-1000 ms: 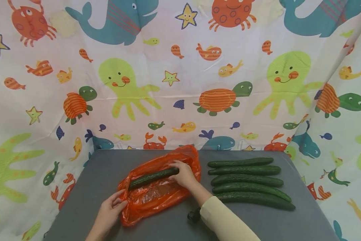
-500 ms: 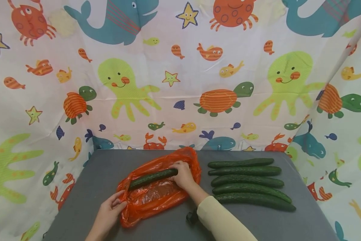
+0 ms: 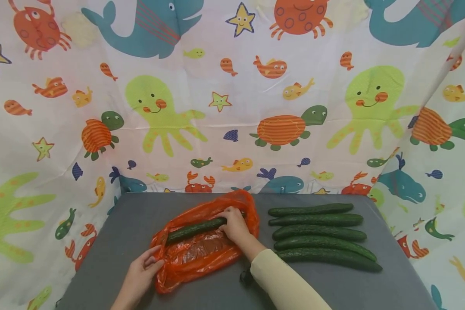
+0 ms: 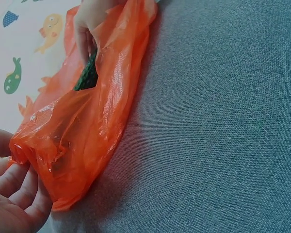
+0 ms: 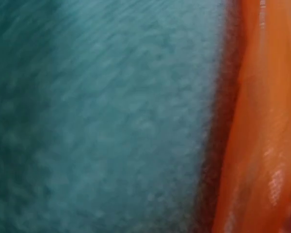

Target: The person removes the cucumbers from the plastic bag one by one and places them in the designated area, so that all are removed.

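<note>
An orange plastic bag [image 3: 189, 272] lies mouth up on the grey table, slanting away to the right. Inside it rests a dark green cucumber [image 3: 195, 230], its left end tucked under the bag's edge. My right hand [image 3: 235, 226] reaches into the bag and grips the cucumber near its right end. At the bag's left end, my left hand [image 3: 141, 269] pinches the rim between thumb and fingers. The left wrist view shows the gathered plastic [image 4: 63, 141] at those fingers and the cucumber [image 4: 88, 75] under the right hand. The right wrist view shows only the bag's side [image 5: 262, 145] and blurred cloth.
Several cucumbers [image 3: 319, 232] lie side by side on the grey table [image 3: 116, 241], right of the bag. A small dark object [image 3: 246, 277] shows beside the right cuff. A curtain [image 3: 232, 142] printed with sea animals stands behind the table and along both sides.
My right hand and forearm have shifted slightly left, and a bit of the cucumber's end now shows past the hand. The left hand and the bag have hardly moved.
</note>
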Tool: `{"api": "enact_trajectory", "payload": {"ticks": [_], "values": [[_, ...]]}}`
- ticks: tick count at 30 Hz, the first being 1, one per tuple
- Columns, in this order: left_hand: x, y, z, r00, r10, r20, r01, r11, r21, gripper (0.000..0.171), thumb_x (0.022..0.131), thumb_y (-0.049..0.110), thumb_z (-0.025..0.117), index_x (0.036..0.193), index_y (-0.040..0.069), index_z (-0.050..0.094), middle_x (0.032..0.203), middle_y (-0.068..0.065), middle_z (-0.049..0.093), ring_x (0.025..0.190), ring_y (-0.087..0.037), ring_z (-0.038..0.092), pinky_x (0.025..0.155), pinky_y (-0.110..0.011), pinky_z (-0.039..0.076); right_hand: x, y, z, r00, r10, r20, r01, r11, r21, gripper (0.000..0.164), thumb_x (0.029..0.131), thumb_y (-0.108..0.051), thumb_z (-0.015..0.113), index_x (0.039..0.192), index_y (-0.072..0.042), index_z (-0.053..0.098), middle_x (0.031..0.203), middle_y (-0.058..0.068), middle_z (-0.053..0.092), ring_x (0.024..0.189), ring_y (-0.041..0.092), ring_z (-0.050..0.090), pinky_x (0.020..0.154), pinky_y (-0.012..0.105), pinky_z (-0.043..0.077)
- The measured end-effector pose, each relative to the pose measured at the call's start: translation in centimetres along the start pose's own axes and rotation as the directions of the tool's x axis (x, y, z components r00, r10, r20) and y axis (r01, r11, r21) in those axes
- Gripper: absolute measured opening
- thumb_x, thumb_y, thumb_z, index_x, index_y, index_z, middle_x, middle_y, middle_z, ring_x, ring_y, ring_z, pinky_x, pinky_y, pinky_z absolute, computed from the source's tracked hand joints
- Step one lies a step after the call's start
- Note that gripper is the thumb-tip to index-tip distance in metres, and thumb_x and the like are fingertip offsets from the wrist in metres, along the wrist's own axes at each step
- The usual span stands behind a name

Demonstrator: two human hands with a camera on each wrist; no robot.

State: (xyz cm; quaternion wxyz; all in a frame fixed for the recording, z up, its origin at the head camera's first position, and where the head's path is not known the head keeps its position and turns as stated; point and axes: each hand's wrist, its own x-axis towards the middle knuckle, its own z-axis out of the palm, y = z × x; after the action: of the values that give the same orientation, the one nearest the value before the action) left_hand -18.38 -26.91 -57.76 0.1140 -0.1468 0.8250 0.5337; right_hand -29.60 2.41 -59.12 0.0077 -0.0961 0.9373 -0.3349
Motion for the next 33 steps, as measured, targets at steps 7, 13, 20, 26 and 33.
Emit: {"api": "enact_trajectory", "payload": {"ticks": [7, 13, 20, 26, 33], "values": [[-0.3, -0.3, -0.3, 1.000, -0.004, 0.012, 0.004, 1.000, -0.009, 0.052, 0.099, 0.020, 0.066, 0.147, 0.009, 0.049, 0.089, -0.007, 0.062, 0.074, -0.018, 0.055, 0.059, -0.032, 0.044, 0.0, -0.6, -0.4, 0.999, -0.010, -0.031, 0.010, 1.000, 0.015, 0.035, 0.079, -0.009, 0.085, 0.113, -0.016, 0.079, 0.115, 0.005, 0.072, 0.116, 0.029, 0.061, 0.104, 0.047, 0.047], [-0.5, -0.4, -0.8, 1.000, 0.006, -0.012, -0.006, 1.000, -0.011, 0.051, 0.100, 0.020, 0.065, 0.147, 0.009, 0.049, 0.092, -0.006, 0.063, 0.073, -0.016, 0.054, 0.058, -0.031, 0.044, -0.1, -2.2, -1.8, 1.000, -0.006, 0.009, 0.006, 1.000, -0.007, 0.037, 0.079, -0.011, 0.085, 0.114, -0.020, 0.079, 0.115, -0.001, 0.075, 0.116, 0.026, 0.063, 0.100, 0.049, 0.050], [-0.5, -0.1, -1.3, 1.000, 0.004, -0.029, -0.006, 0.998, -0.055, 0.055, 0.100, 0.019, 0.064, 0.151, 0.008, 0.044, 0.093, -0.006, 0.061, 0.073, -0.014, 0.056, 0.062, -0.030, 0.047, -0.8, -4.1, -3.6, 1.000, -0.011, 0.005, 0.011, 1.000, 0.001, 0.038, 0.079, -0.011, 0.085, 0.116, -0.019, 0.078, 0.114, -0.003, 0.075, 0.114, 0.021, 0.066, 0.095, 0.042, 0.054], [-0.4, 0.1, -1.5, 0.999, 0.005, -0.051, -0.008, 0.999, -0.044, 0.058, 0.102, 0.020, 0.062, 0.154, 0.010, 0.038, 0.102, -0.010, 0.063, 0.084, -0.014, 0.062, 0.069, -0.029, 0.051, -1.5, -4.5, -5.2, 0.998, -0.047, -0.030, 0.047, 0.999, 0.005, 0.034, 0.080, -0.012, 0.085, 0.112, -0.022, 0.080, 0.110, -0.003, 0.076, 0.108, 0.017, 0.068, 0.092, 0.037, 0.056], [-0.3, 0.2, -1.3, 0.997, 0.011, -0.076, -0.013, 0.999, -0.029, 0.058, 0.102, 0.022, 0.061, 0.154, 0.009, 0.039, 0.118, -0.017, 0.062, 0.096, -0.017, 0.065, 0.075, -0.027, 0.055, -2.5, -4.5, -6.8, 0.998, -0.053, -0.046, 0.054, 0.998, 0.021, 0.035, 0.081, -0.014, 0.084, 0.114, -0.023, 0.079, 0.114, -0.004, 0.075, 0.111, 0.018, 0.067, 0.095, 0.041, 0.054]]}}
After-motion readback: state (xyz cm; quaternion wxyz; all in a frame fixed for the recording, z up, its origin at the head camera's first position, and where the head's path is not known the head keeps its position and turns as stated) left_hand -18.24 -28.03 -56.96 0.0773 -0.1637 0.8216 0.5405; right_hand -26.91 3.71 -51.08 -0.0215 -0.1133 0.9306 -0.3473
